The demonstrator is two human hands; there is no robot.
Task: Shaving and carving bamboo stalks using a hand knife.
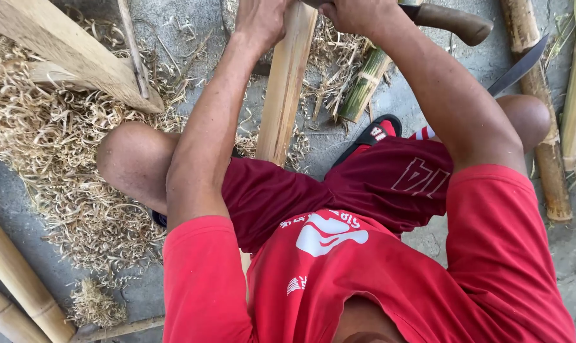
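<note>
head view: left hand (259,22) is wrapped around the split bamboo slat (287,82) running between the knees, right hand (351,13) closed on the wooden-handled blade (453,22); advisable to keep the slat braced and strokes shallow, directed away from the legs.

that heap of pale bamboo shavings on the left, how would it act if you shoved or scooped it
The shavings are thin curls heaped loosely on the concrete floor, so they are probably very light and springy. A push would likely scatter them rather than slide the heap whole. Scooped up, they would probably sag, compress and shed strands.
</note>
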